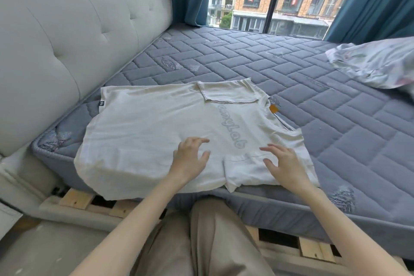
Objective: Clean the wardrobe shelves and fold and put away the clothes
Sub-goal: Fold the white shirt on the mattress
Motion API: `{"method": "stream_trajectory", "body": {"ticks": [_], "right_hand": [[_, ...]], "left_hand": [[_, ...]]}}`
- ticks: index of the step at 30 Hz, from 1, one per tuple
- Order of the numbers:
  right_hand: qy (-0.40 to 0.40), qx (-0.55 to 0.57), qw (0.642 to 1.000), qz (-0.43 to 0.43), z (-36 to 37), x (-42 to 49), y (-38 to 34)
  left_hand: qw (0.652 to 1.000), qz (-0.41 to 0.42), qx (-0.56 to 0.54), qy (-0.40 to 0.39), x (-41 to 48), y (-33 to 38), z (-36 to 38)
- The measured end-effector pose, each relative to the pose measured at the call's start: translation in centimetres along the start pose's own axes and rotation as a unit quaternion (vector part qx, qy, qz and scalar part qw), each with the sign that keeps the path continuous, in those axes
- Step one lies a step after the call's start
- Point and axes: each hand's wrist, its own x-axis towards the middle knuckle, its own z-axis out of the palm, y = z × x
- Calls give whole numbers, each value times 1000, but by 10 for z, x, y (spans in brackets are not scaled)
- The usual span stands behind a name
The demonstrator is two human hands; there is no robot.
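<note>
A cream-white T-shirt (145,132) with pale grey lettering lies spread flat on the near corner of a grey quilted mattress (291,78). Its far sleeve is folded in over the body, and its near sleeve lies folded by my right hand. My left hand (190,159) hovers over or rests on the shirt's middle with fingers spread. My right hand (283,163) sits over the folded near sleeve, fingers apart too. Neither hand grips the cloth. An orange tag (273,108) shows at the shirt's neck edge.
A padded light-grey headboard (67,29) rises on the left. A pale patterned pillow (378,63) lies at the far right of the mattress. Wooden bed slats (76,199) show below the mattress edge. Teal curtains (376,0) frame a window at the back. My legs in beige trousers are below.
</note>
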Motion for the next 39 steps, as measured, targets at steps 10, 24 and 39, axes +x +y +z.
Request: {"method": "stream_trajectory", "body": {"ticks": [10,24,39], "right_hand": [[-16,79,988,130,-36,-3,94],[-59,226,949,214,-33,106,129],[-85,263,944,182,-15,247,105]], "left_hand": [[980,115,88,-139,-5,126,131],[949,204,239,-39,34,159,194],[975,-26,-154,-157,87,99,137]]}}
